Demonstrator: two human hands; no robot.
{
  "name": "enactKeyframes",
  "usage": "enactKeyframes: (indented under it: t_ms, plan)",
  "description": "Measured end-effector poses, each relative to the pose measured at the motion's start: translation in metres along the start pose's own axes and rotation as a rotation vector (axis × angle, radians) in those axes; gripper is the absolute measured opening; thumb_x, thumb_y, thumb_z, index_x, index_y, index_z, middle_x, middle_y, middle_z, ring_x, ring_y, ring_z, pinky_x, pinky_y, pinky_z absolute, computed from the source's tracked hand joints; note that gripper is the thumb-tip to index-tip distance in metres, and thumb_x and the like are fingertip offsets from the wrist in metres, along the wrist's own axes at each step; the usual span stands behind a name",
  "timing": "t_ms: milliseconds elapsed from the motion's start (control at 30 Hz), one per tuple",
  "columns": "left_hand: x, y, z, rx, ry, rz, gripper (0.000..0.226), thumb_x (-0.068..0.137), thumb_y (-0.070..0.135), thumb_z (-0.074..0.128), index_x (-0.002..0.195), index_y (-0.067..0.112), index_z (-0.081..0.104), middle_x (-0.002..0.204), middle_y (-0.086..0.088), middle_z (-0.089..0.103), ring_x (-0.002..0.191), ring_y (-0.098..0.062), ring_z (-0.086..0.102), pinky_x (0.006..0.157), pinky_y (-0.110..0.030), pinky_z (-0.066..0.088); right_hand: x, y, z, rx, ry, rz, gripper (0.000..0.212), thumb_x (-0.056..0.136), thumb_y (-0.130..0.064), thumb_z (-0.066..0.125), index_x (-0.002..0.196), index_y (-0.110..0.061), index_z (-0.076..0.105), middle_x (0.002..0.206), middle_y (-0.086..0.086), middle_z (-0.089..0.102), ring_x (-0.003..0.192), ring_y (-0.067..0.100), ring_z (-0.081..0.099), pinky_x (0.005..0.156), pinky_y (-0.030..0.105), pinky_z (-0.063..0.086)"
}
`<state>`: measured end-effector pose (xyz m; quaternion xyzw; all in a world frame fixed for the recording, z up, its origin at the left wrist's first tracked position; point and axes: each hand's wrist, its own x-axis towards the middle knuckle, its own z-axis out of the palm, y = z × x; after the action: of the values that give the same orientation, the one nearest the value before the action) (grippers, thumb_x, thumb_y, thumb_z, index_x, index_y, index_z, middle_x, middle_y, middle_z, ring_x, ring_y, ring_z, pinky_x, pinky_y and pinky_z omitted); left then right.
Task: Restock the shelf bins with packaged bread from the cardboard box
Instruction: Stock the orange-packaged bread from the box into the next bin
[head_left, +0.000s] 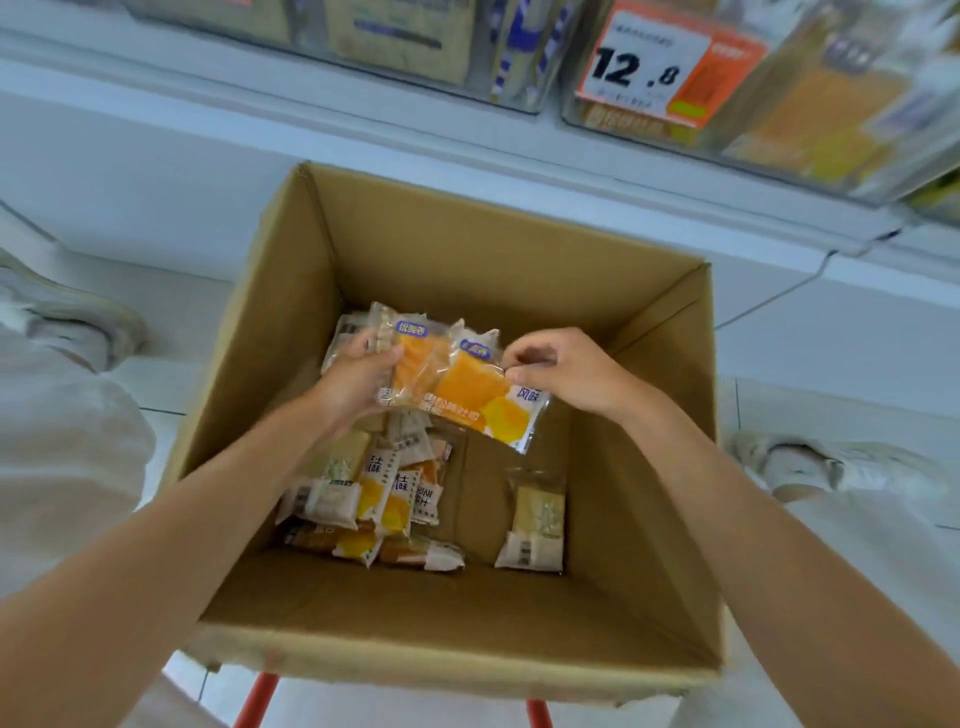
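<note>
Pickup under way: bread packets gathered above the box

The step in hand looks like collecting a handful before the lift to the shelf. Both hands are inside the open brown cardboard box (467, 660), which sits below the clear plastic shelf bins (810, 119). The left hand (358, 379) comes in from the lower left, its fingers curled round one end of a bunch of orange-printed clear-wrapped bread packets (452, 384). The right hand (566, 374) reaches in from the lower right, knuckles up, and pinches the opposite edge of the front packet between thumb and forefinger. The bunch is held above the box floor. I cannot tell how many packets it counts, perhaps two or three. More packets lie in a loose heap (374, 499) on the floor at left, and a lone pale packet (535, 519) lies apart at right. The next move, as I judge it, is to square the bunch in one firm grip, raise it clear of the box rim, and carry it up to a bin without crushing the soft bread.
</note>
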<state>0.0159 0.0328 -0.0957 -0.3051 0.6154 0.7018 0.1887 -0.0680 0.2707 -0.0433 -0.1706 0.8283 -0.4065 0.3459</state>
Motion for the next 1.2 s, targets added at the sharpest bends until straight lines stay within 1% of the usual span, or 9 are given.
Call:
enactKeyframes:
  t_ms: [100,200,300,433,633,733,933,1100,1200]
  plan:
    - [-0.022,0.035,0.025,0.091,-0.075,0.080,0.066,0.077,0.075,0.059,0.123,0.028,0.053,0.121,-0.001,0.064,0.109,-0.022,0.064,0.098,-0.051,0.049,0.004,-0.030,-0.004,0.087,0.152,-0.042,0.015,0.085,-0.008,0.073,0.088,-0.022,0.070,0.093,-0.004,0.070,0.086,0.006,0.065,0.085,0.030,0.053]
    - [-0.035,0.063,0.037,0.105,0.007,0.211,0.055,0.077,0.055,0.075,0.117,0.022,0.057,0.113,-0.008,0.070,0.099,-0.026,0.070,0.090,-0.049,0.056,-0.002,-0.050,-0.007,0.158,0.413,-0.012,0.059,0.079,-0.027,0.081,0.131,-0.021,0.055,0.133,0.000,0.054,0.117,0.013,0.054,0.098,0.036,0.050]
    - [-0.048,0.089,0.044,-0.003,-0.059,0.215,0.046,0.090,0.041,0.067,0.127,0.018,0.053,0.118,-0.011,0.069,0.095,-0.022,0.072,0.078,-0.039,0.060,-0.017,-0.062,-0.017,0.436,0.336,0.163,0.102,0.062,-0.057,0.084,0.146,-0.022,0.038,0.139,-0.001,0.054,0.117,0.014,0.059,0.095,0.034,0.052]
    - [-0.075,0.132,0.063,0.081,-0.152,0.246,0.044,0.091,0.055,0.055,0.120,0.021,0.059,0.107,-0.006,0.073,0.088,-0.015,0.072,0.071,-0.030,0.058,-0.039,-0.086,-0.036,0.611,0.341,0.134,0.038,0.077,-0.038,0.079,0.108,-0.019,0.066,0.112,0.009,0.073,0.095,0.020,0.072,0.090,0.039,0.057]
    - [-0.100,0.206,0.098,0.293,-0.096,0.450,0.049,0.099,0.060,0.030,0.115,0.023,0.057,0.103,-0.003,0.070,0.090,-0.012,0.067,0.067,-0.014,0.048,-0.061,-0.127,-0.098,0.532,0.518,-0.066,0.081,0.052,-0.051,0.087,0.123,-0.022,0.060,0.110,-0.002,0.073,0.100,0.018,0.071,0.094,0.046,0.055]
    - [-0.094,0.250,0.108,0.467,0.021,0.698,0.058,0.099,0.062,0.027,0.107,0.017,0.063,0.098,-0.011,0.066,0.090,-0.018,0.063,0.075,-0.027,0.046,-0.058,-0.146,-0.144,0.520,0.692,-0.126,0.106,0.037,-0.062,0.092,0.129,-0.020,0.057,0.117,-0.002,0.070,0.105,0.019,0.068,0.095,0.045,0.054]
    - [-0.026,0.328,0.109,0.647,0.400,0.983,0.034,0.096,0.050,0.051,0.109,0.019,0.060,0.097,0.005,0.061,0.090,-0.015,0.058,0.078,-0.030,0.045,-0.012,-0.162,-0.231,0.601,0.834,-0.175,0.044,0.070,-0.032,0.087,0.103,-0.019,0.061,0.099,0.003,0.075,0.089,0.020,0.073,0.087,0.047,0.058]
    - [0.019,0.341,0.111,0.653,0.305,0.998,0.034,0.088,0.043,0.065,0.115,0.024,0.054,0.089,0.003,0.062,0.080,-0.015,0.060,0.074,-0.034,0.051,0.060,-0.180,-0.283,0.456,0.894,-0.233,0.124,0.033,-0.063,0.091,0.134,-0.007,0.049,0.127,0.006,0.063,0.111,0.020,0.063,0.101,0.039,0.049]
    - [0.027,0.338,0.110,0.590,0.306,1.047,0.031,0.087,0.043,0.066,0.112,0.028,0.054,0.080,0.011,0.057,0.069,-0.005,0.053,0.066,-0.028,0.042,0.092,-0.182,-0.295,0.313,0.869,-0.264,0.091,0.070,-0.048,0.083,0.141,-0.010,0.041,0.124,-0.001,0.056,0.110,0.015,0.056,0.089,0.023,0.042]
